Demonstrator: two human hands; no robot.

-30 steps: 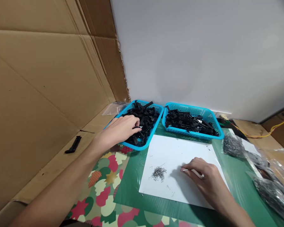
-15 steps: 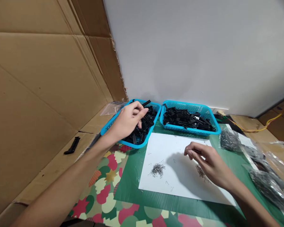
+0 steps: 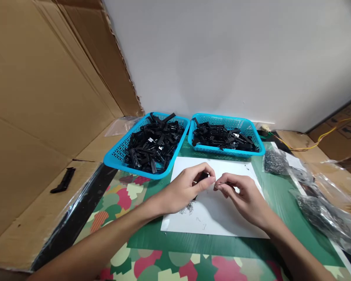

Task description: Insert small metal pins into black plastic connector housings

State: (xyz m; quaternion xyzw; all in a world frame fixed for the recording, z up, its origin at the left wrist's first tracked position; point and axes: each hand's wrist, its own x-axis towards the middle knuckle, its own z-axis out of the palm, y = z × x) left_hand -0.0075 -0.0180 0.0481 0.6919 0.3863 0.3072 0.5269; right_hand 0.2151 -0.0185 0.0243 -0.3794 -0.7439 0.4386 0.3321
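Observation:
My left hand (image 3: pixel 183 189) is closed round a black plastic part (image 3: pixel 204 176), mostly hidden by the fingers, above the white sheet (image 3: pixel 222 220). Close beside it, my right hand (image 3: pixel 244 195) pinches a thin metal piece (image 3: pixel 226 183) whose kind I cannot make out. The fingertips of both hands nearly meet. Under my left wrist shows part of a pile of tiny bent wire pieces (image 3: pixel 188 208), with a few more scattered on the sheet.
Two blue baskets, one at left (image 3: pixel 159 176) and one at right (image 3: pixel 231 151), hold black plastic parts. A single black part (image 3: pixel 63 180) lies on cardboard at far left. Bags of small metal pieces (image 3: pixel 321 214) lie at right, near a yellow cable (image 3: pixel 324 138). Cardboard walls the left side.
My left hand has come from the left basket to the sheet, now with a black part in it. My right hand has shifted slightly left to meet it. The view has shifted too.

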